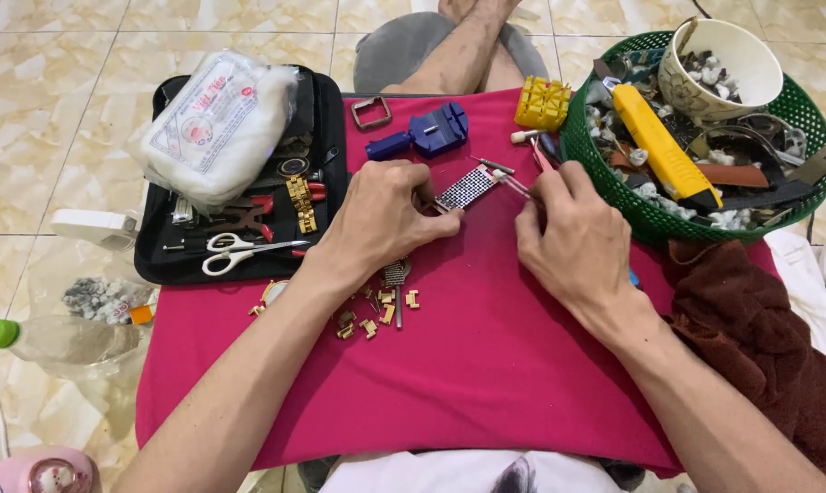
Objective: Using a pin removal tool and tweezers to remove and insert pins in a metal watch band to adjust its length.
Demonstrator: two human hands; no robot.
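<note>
My left hand (pixel 387 217) rests on a magenta cloth (pixel 486 365) and pinches one end of a silver mesh watch band (pixel 466 189). My right hand (pixel 573 239) grips a slim pink-handled tool (pixel 525 186) whose tip meets the band's far end. Several small gold band links (pixel 381 312) lie scattered on the cloth just below my left hand. A blue link-remover tool (pixel 424 131) sits above the band.
A black tool case (pixel 240 183) at the left holds white-handled scissors (pixel 240 252), a gold band and a bag of cotton (pixel 214 123). A green basket (pixel 696 137) at the right holds a yellow knife and a white cup. A brown towel (pixel 751 338) lies beside the cloth.
</note>
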